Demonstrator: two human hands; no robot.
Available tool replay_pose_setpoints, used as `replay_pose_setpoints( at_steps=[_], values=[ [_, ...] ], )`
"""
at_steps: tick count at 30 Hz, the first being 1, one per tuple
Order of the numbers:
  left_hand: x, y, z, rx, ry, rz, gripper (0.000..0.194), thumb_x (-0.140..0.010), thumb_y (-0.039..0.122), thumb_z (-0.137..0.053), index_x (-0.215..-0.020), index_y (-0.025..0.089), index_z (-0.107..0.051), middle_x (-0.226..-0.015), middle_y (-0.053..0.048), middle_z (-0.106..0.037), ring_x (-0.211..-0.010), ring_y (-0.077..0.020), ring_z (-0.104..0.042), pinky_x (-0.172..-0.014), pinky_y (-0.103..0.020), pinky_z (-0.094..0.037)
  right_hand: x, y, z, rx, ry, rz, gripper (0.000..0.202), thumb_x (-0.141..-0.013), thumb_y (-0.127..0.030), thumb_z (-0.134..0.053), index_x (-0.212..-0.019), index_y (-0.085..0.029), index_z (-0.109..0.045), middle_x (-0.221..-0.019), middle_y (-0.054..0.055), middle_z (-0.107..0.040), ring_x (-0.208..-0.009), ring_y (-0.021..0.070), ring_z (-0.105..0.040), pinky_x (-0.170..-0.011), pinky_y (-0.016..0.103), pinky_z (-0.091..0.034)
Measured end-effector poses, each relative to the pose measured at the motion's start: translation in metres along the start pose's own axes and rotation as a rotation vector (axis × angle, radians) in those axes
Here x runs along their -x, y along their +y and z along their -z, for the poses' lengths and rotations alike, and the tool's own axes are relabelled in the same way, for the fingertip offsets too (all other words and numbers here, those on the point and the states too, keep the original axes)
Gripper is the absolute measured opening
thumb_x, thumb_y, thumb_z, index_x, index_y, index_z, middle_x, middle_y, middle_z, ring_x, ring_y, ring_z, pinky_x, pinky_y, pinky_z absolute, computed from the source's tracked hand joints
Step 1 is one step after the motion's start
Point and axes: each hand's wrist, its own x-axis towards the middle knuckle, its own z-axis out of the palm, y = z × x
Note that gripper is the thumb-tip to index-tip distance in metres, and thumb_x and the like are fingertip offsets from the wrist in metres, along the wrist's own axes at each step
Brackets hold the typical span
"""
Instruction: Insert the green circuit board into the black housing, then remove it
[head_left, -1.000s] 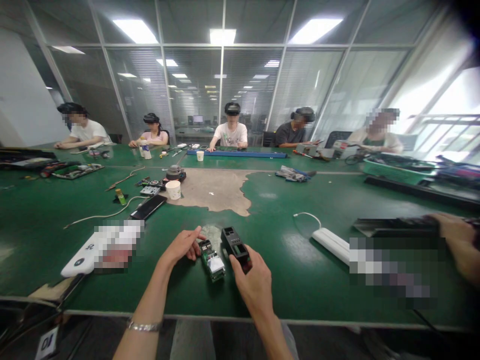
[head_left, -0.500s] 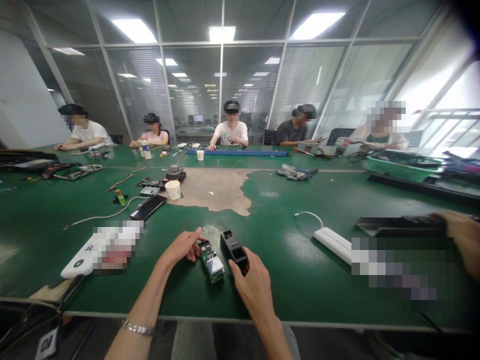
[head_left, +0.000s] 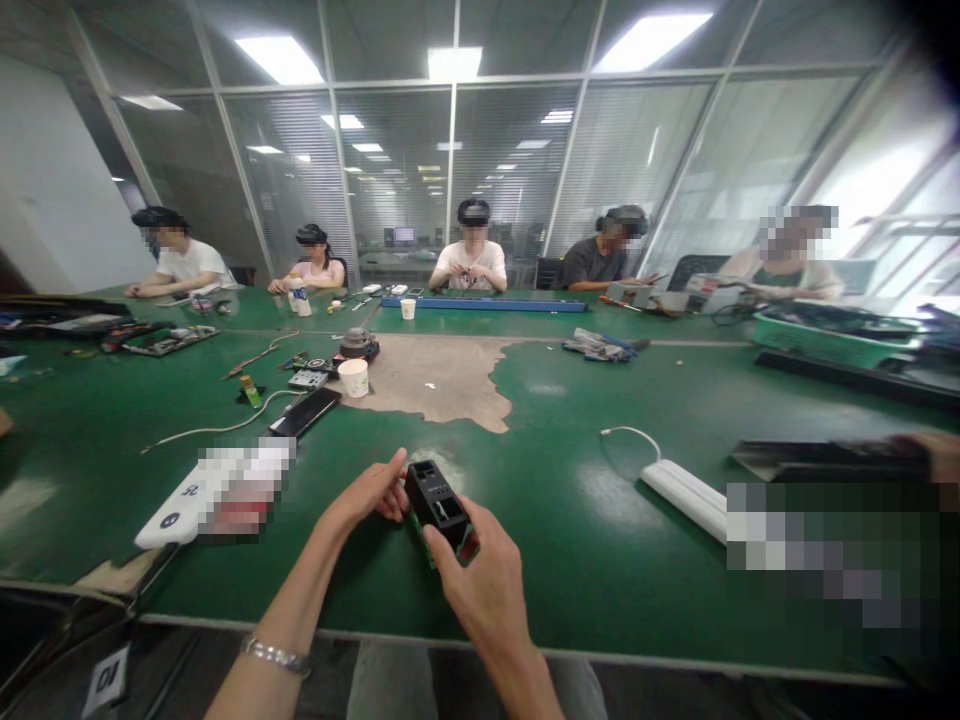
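A black plastic housing (head_left: 429, 487) with rectangular cut-outs is in my right hand (head_left: 486, 560), thumb on its near end and fingers round its right side. Directly beneath it lies a green circuit board (head_left: 417, 532), mostly covered, with only its left edge showing. Whether the two parts are seated together cannot be made out. My left hand (head_left: 373, 492) is at the board's far left end, its fingers curled against it and the thumb reaching along the top. Its fingertips are partly hidden by the housing.
A white power strip (head_left: 686, 500) lies to the right, and a white device (head_left: 184, 505) to the left. Beyond are a black phone-like slab (head_left: 306, 412), paper cup (head_left: 354, 379) and gloves (head_left: 600, 345). Co-workers sit across the green table (head_left: 585, 560); another person's hand (head_left: 941, 455) is at far right.
My right hand has brought the black housing leftward over the circuit board, hiding most of it. My left hand has stayed at the board's end. The view has shifted slightly.
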Motion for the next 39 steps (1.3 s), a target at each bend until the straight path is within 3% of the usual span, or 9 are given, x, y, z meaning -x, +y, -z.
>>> replay_pose_setpoints(
  at_steps=[4,7,11,15,20,26,34,39],
  values=[
    [0.002,-0.003,-0.005,-0.029,0.062,-0.054,0.082,-0.080,0.083,-0.028,-0.061,0.011,-0.063,-0.052,-0.006,-0.062,-0.042,-0.0119,-0.055,-0.045,-0.023,-0.041,0.005,-0.002,-0.006,0.110,-0.002,0.040,0.042,-0.082,-0.036,-0.062,-0.120,-0.017,-0.060,-0.104,0.010,-0.066,-0.089,0.0225,-0.063,-0.072,0.031,-0.051],
    [0.005,-0.003,-0.007,-0.024,0.086,-0.094,0.078,-0.084,0.078,-0.031,-0.083,0.011,-0.070,-0.052,-0.002,-0.059,-0.038,-0.0098,-0.050,-0.041,-0.021,-0.036,0.010,0.000,-0.009,0.151,-0.031,0.023,0.042,-0.082,-0.034,-0.062,-0.121,-0.018,-0.059,-0.104,0.010,-0.066,-0.092,0.0233,-0.063,-0.075,0.032,-0.052],
    [0.007,-0.004,-0.005,-0.051,0.084,-0.127,0.074,-0.088,0.072,-0.031,-0.115,0.012,-0.066,-0.049,0.002,-0.055,-0.034,-0.0094,-0.046,-0.035,-0.020,-0.028,0.019,0.007,-0.013,0.168,-0.058,0.002,0.042,-0.083,-0.034,-0.062,-0.122,-0.018,-0.058,-0.102,0.009,-0.065,-0.091,0.0235,-0.064,-0.075,0.033,-0.052],
    [0.005,-0.007,-0.005,-0.097,0.077,-0.119,0.070,-0.088,0.071,-0.036,-0.113,0.013,-0.067,-0.050,0.002,-0.056,-0.035,-0.0090,-0.047,-0.035,-0.019,-0.028,0.025,0.012,-0.016,0.153,-0.046,-0.006,0.050,-0.082,-0.036,-0.064,-0.127,-0.017,-0.054,-0.106,0.011,-0.064,-0.092,0.0239,-0.064,-0.073,0.032,-0.052],
    [0.001,-0.009,-0.006,-0.102,0.060,-0.113,0.069,-0.087,0.070,-0.038,-0.109,0.012,-0.067,-0.051,0.001,-0.057,-0.035,-0.0094,-0.048,-0.035,-0.019,-0.031,0.024,0.012,-0.018,0.127,-0.078,-0.020,0.036,-0.085,-0.032,-0.060,-0.119,-0.021,-0.057,-0.100,0.007,-0.064,-0.090,0.0220,-0.063,-0.075,0.031,-0.051],
    [0.002,-0.005,-0.004,-0.081,0.050,-0.109,0.071,-0.087,0.071,-0.035,-0.113,0.012,-0.066,-0.052,0.000,-0.060,-0.036,-0.0099,-0.050,-0.035,-0.018,-0.032,0.021,0.012,-0.020,0.115,-0.070,-0.032,0.034,-0.084,-0.032,-0.061,-0.116,-0.020,-0.059,-0.097,0.007,-0.064,-0.087,0.0217,-0.062,-0.072,0.030,-0.050],
    [0.004,-0.001,-0.006,0.022,0.084,-0.111,0.079,-0.087,0.074,-0.031,-0.113,0.007,-0.064,-0.052,-0.003,-0.063,-0.034,-0.0112,-0.051,-0.035,-0.020,-0.036,0.007,0.002,0.000,-0.051,0.011,-0.020,0.038,-0.085,-0.037,-0.062,-0.119,-0.019,-0.059,-0.100,0.007,-0.064,-0.076,0.0164,-0.059,-0.066,0.027,-0.049],
    [0.004,-0.004,-0.007,0.034,0.081,-0.114,0.078,-0.088,0.073,-0.031,-0.117,0.009,-0.063,-0.057,-0.004,-0.066,-0.037,-0.0116,-0.055,-0.036,-0.019,-0.036,-0.009,0.023,0.013,-0.002,0.104,-0.045,0.040,-0.087,-0.040,-0.060,-0.120,-0.018,-0.058,-0.107,0.009,-0.063,-0.085,0.0190,-0.059,-0.073,0.030,-0.050]
  ],
)
